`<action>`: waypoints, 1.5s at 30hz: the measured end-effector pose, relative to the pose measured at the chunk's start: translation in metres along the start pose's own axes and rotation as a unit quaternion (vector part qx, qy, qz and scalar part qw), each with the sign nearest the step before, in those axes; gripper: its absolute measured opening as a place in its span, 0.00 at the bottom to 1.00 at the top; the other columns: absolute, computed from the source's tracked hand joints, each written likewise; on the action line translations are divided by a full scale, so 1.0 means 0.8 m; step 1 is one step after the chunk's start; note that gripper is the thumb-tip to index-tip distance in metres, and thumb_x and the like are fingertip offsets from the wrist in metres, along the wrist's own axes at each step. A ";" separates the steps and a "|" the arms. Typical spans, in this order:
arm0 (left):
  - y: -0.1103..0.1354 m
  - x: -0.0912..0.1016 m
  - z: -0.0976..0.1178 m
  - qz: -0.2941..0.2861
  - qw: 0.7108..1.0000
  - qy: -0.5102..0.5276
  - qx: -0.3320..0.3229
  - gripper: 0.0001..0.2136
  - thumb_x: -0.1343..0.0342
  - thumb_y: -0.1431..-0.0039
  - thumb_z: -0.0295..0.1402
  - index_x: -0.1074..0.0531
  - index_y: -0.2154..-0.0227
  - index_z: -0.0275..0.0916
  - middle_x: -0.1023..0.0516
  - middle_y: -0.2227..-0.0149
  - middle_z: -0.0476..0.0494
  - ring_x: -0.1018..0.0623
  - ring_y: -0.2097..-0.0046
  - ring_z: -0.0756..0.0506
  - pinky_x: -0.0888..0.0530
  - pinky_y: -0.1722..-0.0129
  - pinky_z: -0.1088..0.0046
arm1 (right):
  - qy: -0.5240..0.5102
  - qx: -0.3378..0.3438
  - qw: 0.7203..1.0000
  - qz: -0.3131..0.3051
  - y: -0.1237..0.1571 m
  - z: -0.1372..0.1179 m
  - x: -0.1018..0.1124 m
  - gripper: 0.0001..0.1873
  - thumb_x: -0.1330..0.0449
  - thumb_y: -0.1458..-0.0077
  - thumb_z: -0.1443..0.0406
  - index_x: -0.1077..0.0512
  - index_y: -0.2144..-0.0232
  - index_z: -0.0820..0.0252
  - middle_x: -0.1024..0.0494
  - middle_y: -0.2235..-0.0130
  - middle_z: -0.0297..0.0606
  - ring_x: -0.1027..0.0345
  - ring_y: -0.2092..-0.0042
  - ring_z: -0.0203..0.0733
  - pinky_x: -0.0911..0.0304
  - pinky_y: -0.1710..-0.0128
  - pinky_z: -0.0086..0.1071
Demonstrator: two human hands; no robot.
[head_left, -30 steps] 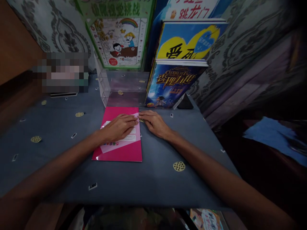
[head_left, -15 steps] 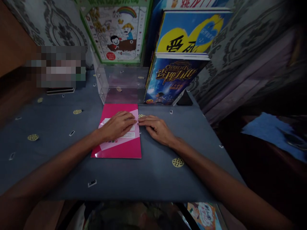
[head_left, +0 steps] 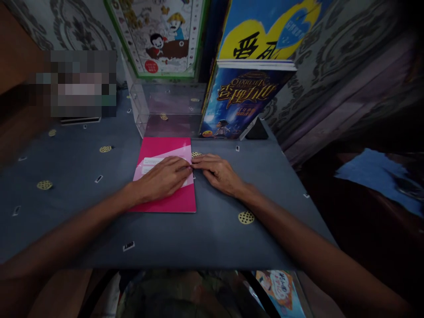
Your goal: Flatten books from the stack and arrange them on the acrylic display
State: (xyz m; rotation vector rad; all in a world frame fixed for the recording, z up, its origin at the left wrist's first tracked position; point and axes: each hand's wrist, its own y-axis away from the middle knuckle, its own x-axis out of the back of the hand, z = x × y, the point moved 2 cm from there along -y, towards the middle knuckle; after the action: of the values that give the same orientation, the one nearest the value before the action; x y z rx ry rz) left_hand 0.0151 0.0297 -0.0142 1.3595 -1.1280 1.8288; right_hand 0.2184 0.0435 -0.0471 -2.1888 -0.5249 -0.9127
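A thin bright pink book (head_left: 165, 206) with a pale pink band and white text boxes lies on the grey-blue tablecloth. Across its cover rests my left hand (head_left: 165, 176), palm down and fingers extended, with the fingertips at the book's right edge. My right hand (head_left: 218, 173) comes in from the right. Its fingers are drawn together at that same edge, close against the left fingertips, and appear to pinch it. The exact contact between fingertips and book is small and partly hidden.
Behind the pink book stands a clear acrylic rack (head_left: 141, 126). It holds a green-bordered picture book (head_left: 172, 44), a dark blue book (head_left: 238, 101) and a blue-and-yellow book (head_left: 258, 33). A dark flat object (head_left: 257, 130) lies beside it. Blue cloth (head_left: 374, 176) is at right.
The view has tilted down slightly, so the rack's books sit higher in the picture. My left hand lies a little lower on the cover; my right hand stays at the book's edge.
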 end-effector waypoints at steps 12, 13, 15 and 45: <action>0.007 0.011 0.019 -0.052 0.997 0.002 -0.059 0.13 0.54 0.30 0.33 0.26 0.53 0.35 0.23 0.51 0.37 0.26 0.49 0.41 0.28 0.47 0.61 | -0.004 0.021 1.000 0.010 0.000 -0.013 0.003 0.20 0.49 0.44 0.76 0.21 0.57 0.56 0.18 0.54 0.42 0.28 0.46 0.49 0.34 0.45 0.51; 0.007 0.012 0.020 -0.056 0.996 -0.009 -0.062 0.14 0.54 0.30 0.34 0.26 0.53 0.35 0.23 0.51 0.37 0.26 0.49 0.41 0.28 0.48 0.61 | -0.010 0.028 0.999 0.015 0.000 -0.017 0.003 0.20 0.49 0.45 0.76 0.21 0.59 0.56 0.18 0.55 0.42 0.27 0.47 0.49 0.34 0.45 0.51; 0.008 0.012 0.026 -0.061 0.995 -0.027 -0.073 0.14 0.54 0.30 0.36 0.26 0.55 0.34 0.23 0.53 0.37 0.26 0.49 0.40 0.28 0.49 0.61 | -0.027 0.048 0.998 0.017 0.000 -0.022 0.003 0.20 0.49 0.46 0.76 0.21 0.61 0.57 0.18 0.59 0.41 0.26 0.51 0.47 0.32 0.47 0.48; 0.018 0.024 0.058 -0.098 0.991 -0.038 -0.078 0.13 0.55 0.30 0.33 0.25 0.59 0.36 0.20 0.60 0.40 0.25 0.53 0.41 0.26 0.53 0.63 | 0.002 0.084 0.996 -0.028 0.001 -0.031 0.002 0.11 0.45 0.37 0.63 0.24 0.59 0.59 0.21 0.60 0.43 0.29 0.55 0.46 0.33 0.52 0.43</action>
State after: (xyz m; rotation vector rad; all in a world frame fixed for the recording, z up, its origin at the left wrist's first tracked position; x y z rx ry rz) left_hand 0.0182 -0.0184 0.0057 1.4055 -1.1080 1.5290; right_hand 0.2086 0.0250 -0.0334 -2.0305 -0.6408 -0.8697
